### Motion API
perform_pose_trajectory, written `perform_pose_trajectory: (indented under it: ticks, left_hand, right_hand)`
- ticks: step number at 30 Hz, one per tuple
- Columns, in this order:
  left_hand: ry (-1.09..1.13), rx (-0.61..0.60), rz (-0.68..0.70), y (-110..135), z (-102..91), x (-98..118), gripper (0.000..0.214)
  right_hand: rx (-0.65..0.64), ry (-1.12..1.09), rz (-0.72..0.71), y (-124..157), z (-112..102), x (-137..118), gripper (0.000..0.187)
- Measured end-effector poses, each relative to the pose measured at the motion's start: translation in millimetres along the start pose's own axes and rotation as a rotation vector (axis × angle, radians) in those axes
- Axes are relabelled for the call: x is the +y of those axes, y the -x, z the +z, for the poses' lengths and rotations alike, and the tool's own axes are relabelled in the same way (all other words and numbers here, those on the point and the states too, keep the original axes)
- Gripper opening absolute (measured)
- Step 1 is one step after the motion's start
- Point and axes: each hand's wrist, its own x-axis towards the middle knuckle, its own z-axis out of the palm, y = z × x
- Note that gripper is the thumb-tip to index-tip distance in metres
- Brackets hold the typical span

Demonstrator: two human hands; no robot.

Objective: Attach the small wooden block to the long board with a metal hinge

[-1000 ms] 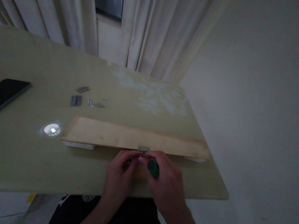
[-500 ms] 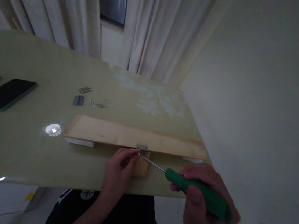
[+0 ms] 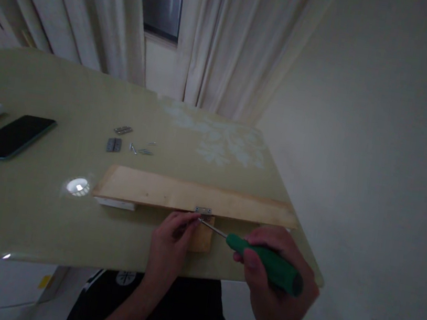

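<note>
Clock centre taken at the small grey rectangular metal hinge (image 3: 203,210), which sits on the near edge of a long pale wooden board (image 3: 154,188). The board lies across the glossy yellow-green table (image 3: 30,219), a white block (image 3: 115,203) under it at 9 o'clock. Small tan wooden block (image 3: 201,240) at 6 o'clock, just below the hinge. Left hand (image 3: 169,238), at about 7 o'clock: thumb and finger pinched on a small silvery metal piece (image 3: 200,220), too small to identify, just beside the hinge. Right hand (image 3: 280,304), at 4 o'clock: fingers wrapped around the green handle of a steel-shafted screwdriver (image 3: 275,268), shaft pointing toward 10 o'clock, tip at the left fingertips; contact cannot be confirmed. Toward 10 o'clock, well apart: square grey hinge (image 3: 114,145), narrow metal hinge (image 3: 123,130), loose silver screws (image 3: 145,151). Black flat phone (image 3: 10,137) farther out, just past 9.
</note>
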Motion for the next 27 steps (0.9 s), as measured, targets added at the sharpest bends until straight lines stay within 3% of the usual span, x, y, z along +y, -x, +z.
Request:
perform_pose_trajectory:
  ticks: [4,6,11,13,19,27]
  left_hand:
    - [-0.008,0.001,-0.006,0.0,-0.1,-0.4,0.019]
    - [-0.009,-0.008,-0.009,-0.2,-0.4,0.0,0.018]
    - [0.022,-0.018,-0.017,-0.1,-0.5,-0.9,0.020]
    - [0.056,-0.035,-0.058,0.2,-0.8,-2.1,0.022]
    - [0.207,-0.042,-0.166,1.6,-2.3,-0.3,0.029]
    - [0.209,-0.005,-0.188,4.3,-2.1,-2.1,0.029]
  right_hand:
    - [0.099,0.095,-0.056,-1.2,-1.1,-2.9,0.039]
    - [0.052,0.102,-0.099,-2.8,-5.7,-3.8,0.045]
    - [-0.223,0.093,-0.036,-14.4,-27.0,-8.2,0.020]
    - [-0.283,0.123,-0.026,-19.5,-35.6,-9.6,0.019]
    - [-0.302,0.373,-0.248,-27.0,-52.0,-8.8,0.030]
    - [-0.448,0.532,-0.364,-38.1,-57.9,-21.4,0.025]
